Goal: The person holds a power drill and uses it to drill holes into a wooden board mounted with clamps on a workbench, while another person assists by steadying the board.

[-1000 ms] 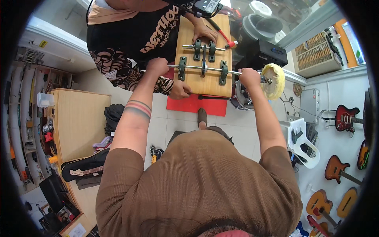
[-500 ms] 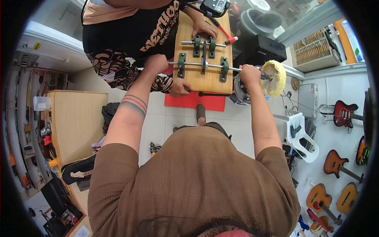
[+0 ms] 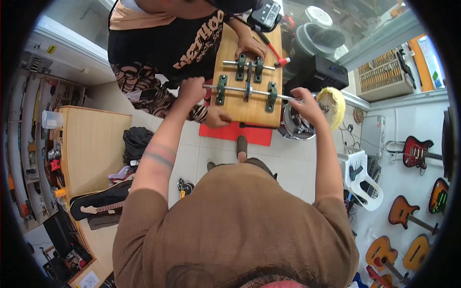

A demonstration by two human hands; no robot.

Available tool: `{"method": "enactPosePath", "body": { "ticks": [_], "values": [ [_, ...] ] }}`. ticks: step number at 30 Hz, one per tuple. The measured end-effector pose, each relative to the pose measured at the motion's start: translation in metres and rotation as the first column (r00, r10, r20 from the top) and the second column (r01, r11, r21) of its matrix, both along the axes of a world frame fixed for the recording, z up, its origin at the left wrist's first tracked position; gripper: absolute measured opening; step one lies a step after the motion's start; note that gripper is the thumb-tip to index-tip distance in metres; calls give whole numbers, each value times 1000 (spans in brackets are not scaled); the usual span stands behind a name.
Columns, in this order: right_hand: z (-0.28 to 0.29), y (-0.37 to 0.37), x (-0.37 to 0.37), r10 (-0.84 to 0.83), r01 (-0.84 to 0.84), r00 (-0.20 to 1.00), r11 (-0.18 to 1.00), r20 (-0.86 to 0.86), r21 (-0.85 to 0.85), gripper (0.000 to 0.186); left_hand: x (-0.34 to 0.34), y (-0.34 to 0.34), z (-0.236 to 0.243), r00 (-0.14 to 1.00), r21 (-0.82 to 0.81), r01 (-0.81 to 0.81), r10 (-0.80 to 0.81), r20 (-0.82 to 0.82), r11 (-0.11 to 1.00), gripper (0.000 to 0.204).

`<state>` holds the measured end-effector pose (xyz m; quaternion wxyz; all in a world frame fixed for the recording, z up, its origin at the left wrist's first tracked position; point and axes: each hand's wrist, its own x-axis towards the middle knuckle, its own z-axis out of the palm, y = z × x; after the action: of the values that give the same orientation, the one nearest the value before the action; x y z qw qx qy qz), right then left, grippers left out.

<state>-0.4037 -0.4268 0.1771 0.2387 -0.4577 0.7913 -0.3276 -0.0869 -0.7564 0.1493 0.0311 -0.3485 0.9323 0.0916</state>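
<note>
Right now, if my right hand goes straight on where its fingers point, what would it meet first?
Probably the nearest green bracket on the wooden board, left of your right hand. If the hand moves lower, the board's edge may come first; this one view leaves height unclear.

The rod [image 3: 259,91] is silver, its bearing blocks [image 3: 221,90] dark green, the board [image 3: 240,113] yellow-brown. At right, the round pad [image 3: 336,102] is pale yellow. At far left, the co-worker's sleeve [image 3: 144,89] seems black with beige swirls; the mat [image 3: 218,133] is red.
</note>
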Motion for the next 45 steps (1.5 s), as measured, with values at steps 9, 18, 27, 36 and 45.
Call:
{"method": "enactPosePath", "body": {
  "ticks": [9,18,27,36,45],
  "values": [
    [-39,122,-143,-150,597,503,773,851,-216,45,113,201,-28,870,293,-18,159,-467,956,15],
    [-105,181,-99,-262,623,375,782,889,-32,55,386,328,-232,957,789,-286,129,258,543,21],
    [-21,213,-96,-194,421,548,904,814,-68,83,258,373,-199,377,865,-458,926,-20,205,20],
    [-109,156,-166,-184,493,380,870,906,-30,76,234,575,-174,904,859,-365,357,234,360,37],
    [-17,208,-128,19,345,598,897,801,-278,71,282,575,-169,675,788,-442,-420,606,428,31]
  ]
}}
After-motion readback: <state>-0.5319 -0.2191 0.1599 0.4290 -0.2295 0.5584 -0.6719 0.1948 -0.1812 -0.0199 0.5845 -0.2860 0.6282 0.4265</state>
